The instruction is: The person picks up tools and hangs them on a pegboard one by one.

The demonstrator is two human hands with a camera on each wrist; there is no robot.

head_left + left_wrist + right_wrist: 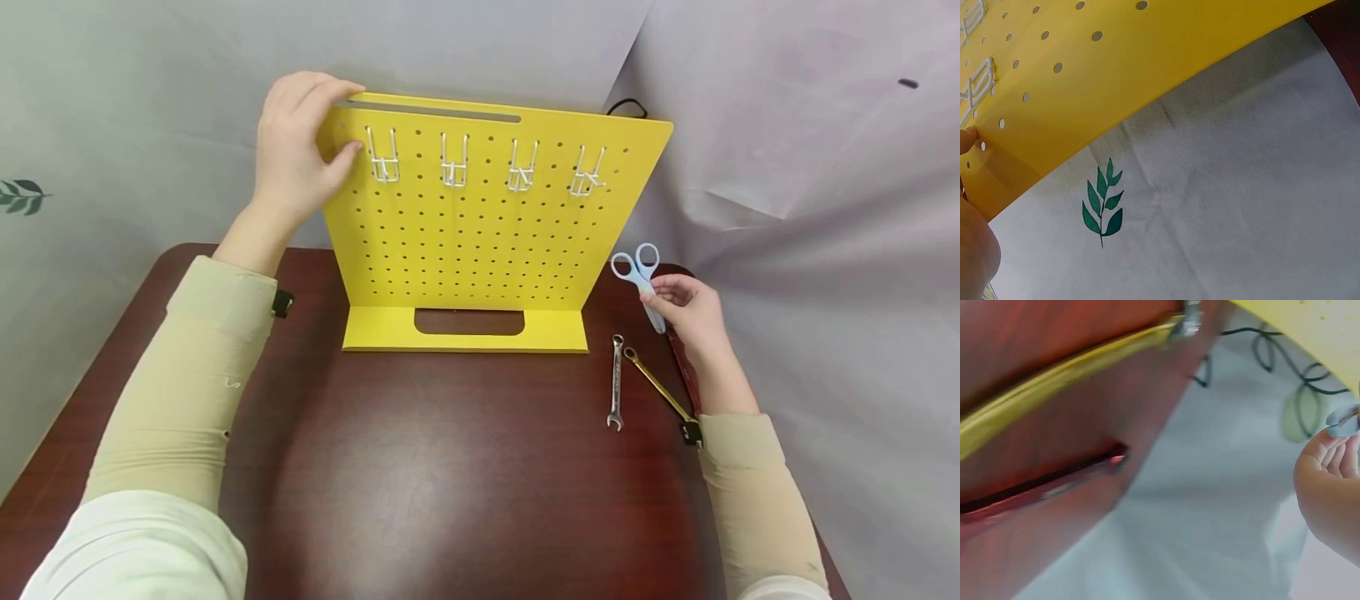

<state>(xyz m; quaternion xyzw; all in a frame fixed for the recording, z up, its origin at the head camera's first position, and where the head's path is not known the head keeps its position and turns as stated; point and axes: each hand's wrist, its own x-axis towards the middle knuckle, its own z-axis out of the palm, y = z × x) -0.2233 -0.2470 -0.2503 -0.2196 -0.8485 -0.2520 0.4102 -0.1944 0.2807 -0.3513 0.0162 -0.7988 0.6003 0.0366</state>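
Observation:
A yellow pegboard (pixel 480 242) stands upright on the dark wooden table (pixel 420 467), with several white wire hooks (pixel 453 162) along its top rows. My left hand (pixel 300 142) grips its top left corner, thumb on the front face. In the left wrist view the pegboard (pixel 1116 69) fills the top and my thumb tip (pixel 967 139) touches it. My right hand (pixel 686 310) holds a pair of light-blue scissors (pixel 637 268) by the blades, handles pointing up, just right of the board. The right wrist view shows the curled fingers (pixel 1335 456) and a bit of blue handle (pixel 1342 422).
A silver wrench (pixel 616 382) and a gold wrench (pixel 660 387) lie on the table right of the pegboard base. A dark red strip (pixel 684 367) lies along the right edge. Grey cloth (pixel 825 250) hangs behind, with a green leaf print (pixel 1102 203) and a black cable (pixel 1285 369).

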